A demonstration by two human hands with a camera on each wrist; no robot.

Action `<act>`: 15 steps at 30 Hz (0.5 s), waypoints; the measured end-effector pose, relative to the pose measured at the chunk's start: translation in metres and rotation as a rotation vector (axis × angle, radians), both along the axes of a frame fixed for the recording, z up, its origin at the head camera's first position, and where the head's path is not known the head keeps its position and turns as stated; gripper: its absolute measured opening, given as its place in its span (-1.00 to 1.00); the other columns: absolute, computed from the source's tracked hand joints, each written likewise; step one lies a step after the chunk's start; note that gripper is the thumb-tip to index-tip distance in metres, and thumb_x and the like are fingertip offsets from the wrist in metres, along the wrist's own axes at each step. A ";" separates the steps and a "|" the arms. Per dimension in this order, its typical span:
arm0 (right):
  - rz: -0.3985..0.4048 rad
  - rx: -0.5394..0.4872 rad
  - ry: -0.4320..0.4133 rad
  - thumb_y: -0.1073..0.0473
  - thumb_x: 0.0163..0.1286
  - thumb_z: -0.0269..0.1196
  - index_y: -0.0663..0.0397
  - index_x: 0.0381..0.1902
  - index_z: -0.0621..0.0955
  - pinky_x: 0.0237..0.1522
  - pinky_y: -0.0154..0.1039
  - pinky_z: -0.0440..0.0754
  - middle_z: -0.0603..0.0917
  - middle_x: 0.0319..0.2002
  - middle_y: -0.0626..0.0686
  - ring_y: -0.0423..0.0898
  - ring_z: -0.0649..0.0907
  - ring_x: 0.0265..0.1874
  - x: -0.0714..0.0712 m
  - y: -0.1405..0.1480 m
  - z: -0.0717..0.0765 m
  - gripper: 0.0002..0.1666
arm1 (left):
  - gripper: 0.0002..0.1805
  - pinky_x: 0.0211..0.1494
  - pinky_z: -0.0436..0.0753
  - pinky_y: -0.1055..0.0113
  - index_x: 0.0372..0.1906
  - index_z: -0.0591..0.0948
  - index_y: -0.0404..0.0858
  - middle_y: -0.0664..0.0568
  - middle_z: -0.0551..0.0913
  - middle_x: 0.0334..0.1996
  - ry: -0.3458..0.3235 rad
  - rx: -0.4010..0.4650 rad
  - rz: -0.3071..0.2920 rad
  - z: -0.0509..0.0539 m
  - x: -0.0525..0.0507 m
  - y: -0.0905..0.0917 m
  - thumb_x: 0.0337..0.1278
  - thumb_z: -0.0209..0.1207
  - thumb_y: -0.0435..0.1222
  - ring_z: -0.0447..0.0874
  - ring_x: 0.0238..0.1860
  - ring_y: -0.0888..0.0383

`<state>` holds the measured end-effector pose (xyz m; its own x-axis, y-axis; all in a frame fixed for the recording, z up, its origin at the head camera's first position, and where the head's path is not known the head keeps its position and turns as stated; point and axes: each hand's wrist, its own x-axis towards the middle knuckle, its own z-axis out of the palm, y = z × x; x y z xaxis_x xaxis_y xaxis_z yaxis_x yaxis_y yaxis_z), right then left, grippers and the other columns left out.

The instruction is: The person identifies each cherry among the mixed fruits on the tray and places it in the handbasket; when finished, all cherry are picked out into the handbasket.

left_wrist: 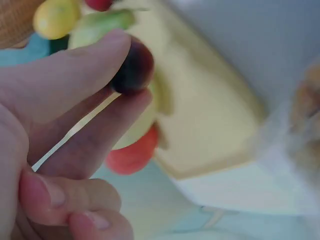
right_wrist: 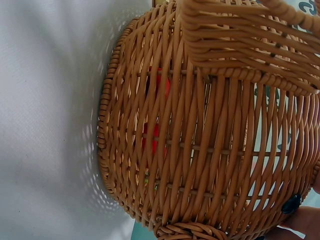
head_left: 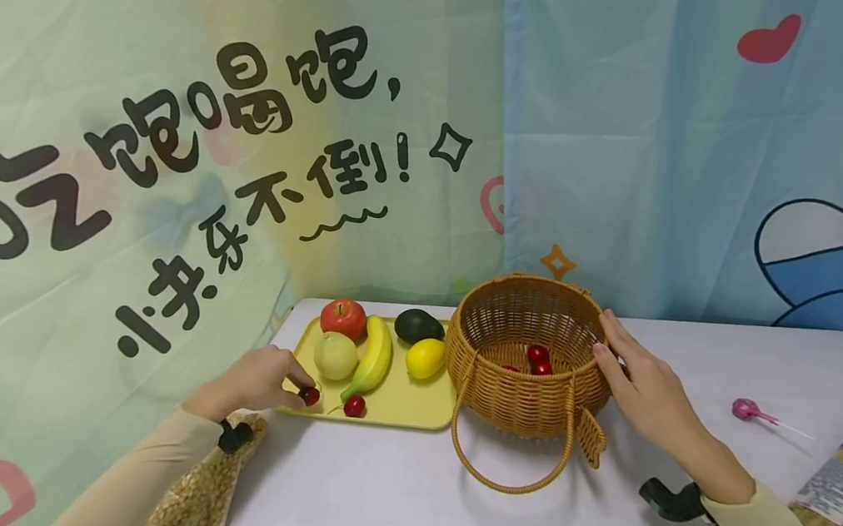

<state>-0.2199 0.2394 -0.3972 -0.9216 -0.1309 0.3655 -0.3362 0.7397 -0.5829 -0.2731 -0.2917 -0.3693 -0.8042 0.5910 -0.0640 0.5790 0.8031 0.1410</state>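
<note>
My left hand (head_left: pixel 261 381) pinches a dark red cherry (head_left: pixel 309 396) between thumb and fingertip over the left front of the yellow tray (head_left: pixel 408 412); the left wrist view shows the cherry (left_wrist: pixel 134 67) close up. Another cherry (head_left: pixel 355 406) lies on the tray near its front edge. My right hand (head_left: pixel 651 392) rests with extended fingers against the right side of the wicker basket (head_left: pixel 522 401). Several red cherries (head_left: pixel 538 356) lie inside the basket. Through the weave in the right wrist view, red patches (right_wrist: pixel 152 139) show.
On the tray are an apple (head_left: pixel 344 320), a pale round fruit (head_left: pixel 335 356), a banana (head_left: pixel 371 357), an avocado (head_left: pixel 419 326) and a lemon (head_left: pixel 426 359). A lollipop (head_left: pixel 746 409) and a package (head_left: pixel 841 492) lie at right. A bag of grains (head_left: pixel 198 494) is beside the left forearm.
</note>
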 end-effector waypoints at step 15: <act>-0.014 0.013 -0.005 -0.11 0.70 -0.12 0.11 0.65 0.08 0.33 0.48 0.28 0.10 0.62 0.26 0.45 0.26 0.50 0.000 -0.002 0.001 -0.26 | -0.70 -0.30 0.58 0.44 -0.07 0.84 -0.02 0.21 0.85 -0.17 0.079 0.034 -0.176 0.081 0.031 0.065 0.02 0.53 -0.16 0.80 -0.23 0.26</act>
<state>-0.2197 0.2375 -0.3960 -0.9250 -0.1224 0.3596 -0.3230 0.7519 -0.5748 -0.2425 -0.2271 -0.2879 -0.6899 0.7237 0.0173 0.7204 0.6840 0.1148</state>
